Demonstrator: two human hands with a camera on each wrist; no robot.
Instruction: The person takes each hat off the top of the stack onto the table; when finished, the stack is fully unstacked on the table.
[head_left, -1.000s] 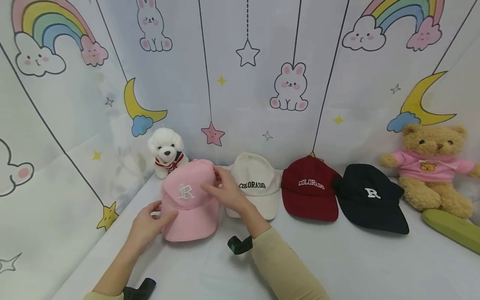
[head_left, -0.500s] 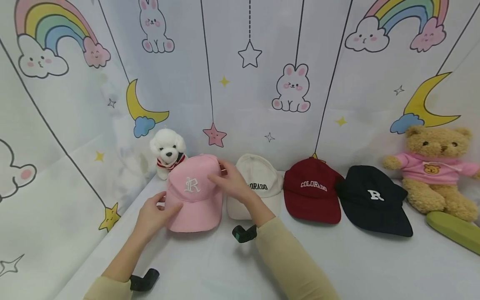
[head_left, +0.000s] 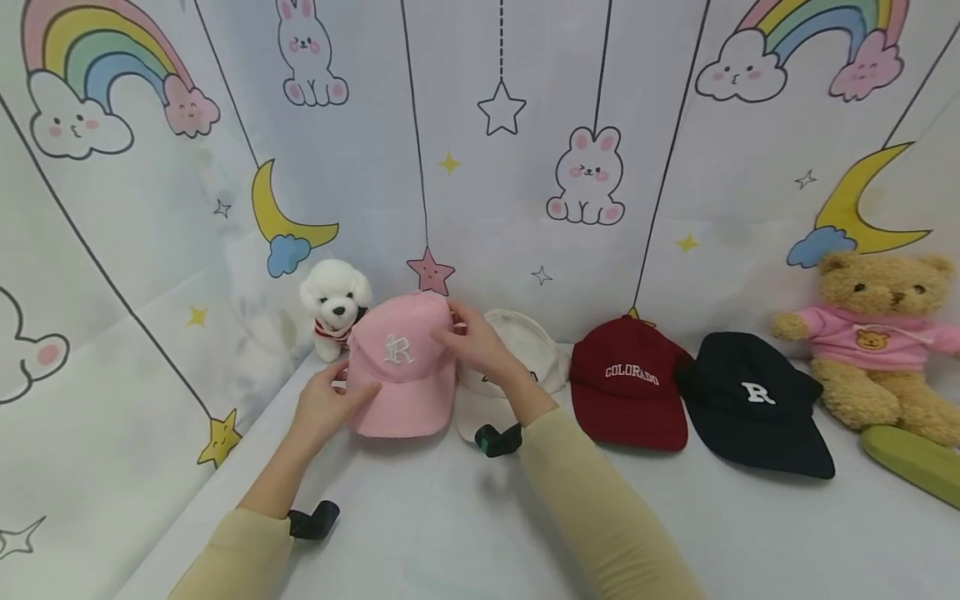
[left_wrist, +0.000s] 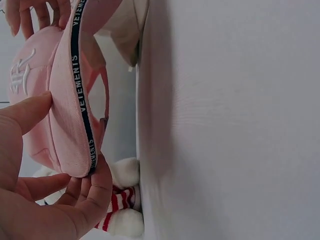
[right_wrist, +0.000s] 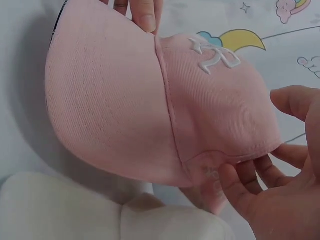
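Note:
Both hands hold a pink baseball cap [head_left: 405, 350] with a white letter R on its front. My left hand [head_left: 326, 404] grips the cap's left side near the brim, thumb on the front and fingers underneath, as the left wrist view shows. At the crown's right side, my right hand [head_left: 483, 346] holds the edge with its fingers curled under. In the left wrist view the cap's underside shows a black lettered band and stands off the white table [left_wrist: 225, 125]. Behind it, partly hidden by the right hand, lies a cream cap [head_left: 517, 333].
A white plush dog [head_left: 335, 296] sits behind the pink cap at left. Rightward stand a dark red cap [head_left: 626, 392], a black cap [head_left: 750, 425], a teddy bear [head_left: 862, 383] in a pink top and a green oblong thing [head_left: 911, 458]. A printed backdrop [head_left: 480, 183] rises behind.
Both hands have carried the pink cap up and to the right, so it now overlaps the cream cap's left side. The other caps and toys have stayed in place.

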